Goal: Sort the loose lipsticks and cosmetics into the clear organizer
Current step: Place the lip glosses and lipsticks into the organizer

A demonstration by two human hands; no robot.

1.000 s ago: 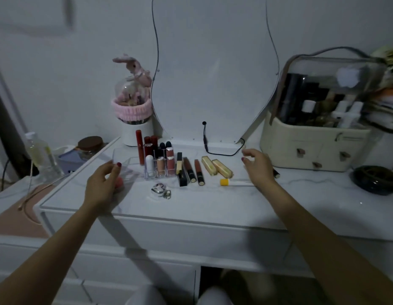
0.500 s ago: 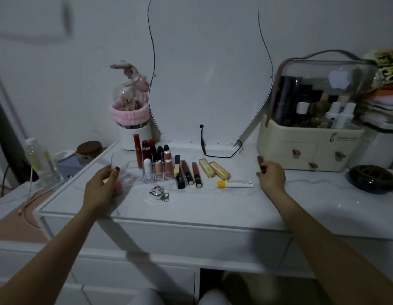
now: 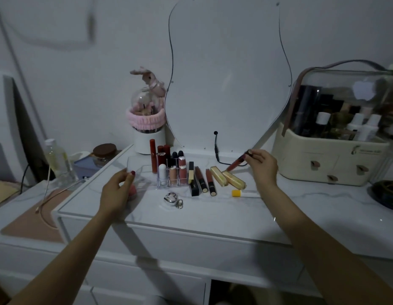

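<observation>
The reddish lip gloss tube (image 3: 237, 162) hangs tilted in the air, right of the clear organizer (image 3: 167, 172) and above the gold cases. The right hand (image 3: 262, 165) pinches its cap end with curled fingers. It looks light, rigid and smooth, so likely slippery; a grip mid-barrel would steady it. The left hand (image 3: 118, 190) holds the organizer's left edge on the worktop (image 3: 213, 216).

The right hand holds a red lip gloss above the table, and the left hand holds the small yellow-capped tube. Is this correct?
Not quite. The head view shows the right hand holding the red lip gloss, but the yellow-capped tube lies untouched on the table. The left hand grips the clear organizer.
</observation>
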